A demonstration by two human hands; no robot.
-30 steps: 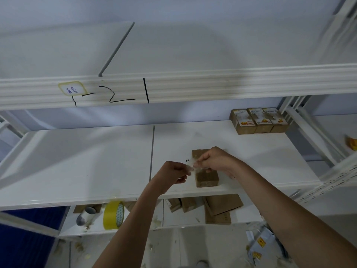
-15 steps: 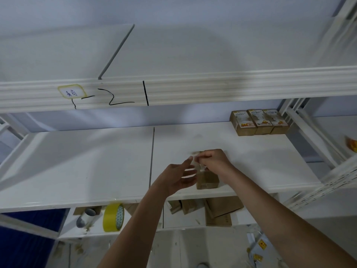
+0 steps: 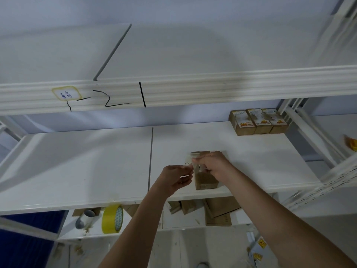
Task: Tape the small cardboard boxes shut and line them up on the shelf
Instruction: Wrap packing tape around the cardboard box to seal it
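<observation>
A small brown cardboard box [image 3: 205, 179] stands near the front edge of the white middle shelf [image 3: 96, 163]. Above it, the right hand [image 3: 213, 165] pinches a strip of clear tape [image 3: 191, 158] with curled fingers. The left hand [image 3: 176, 177], at 9 o'clock from the box, holds the lower end of the tape with curled fingers. Three taped brown boxes with printed labels [image 3: 257, 121] sit touching in a row at 1 o'clock, at the back of the shelf. A yellow tape roll [image 3: 113, 219] stands on the lower shelf at 7 o'clock.
</observation>
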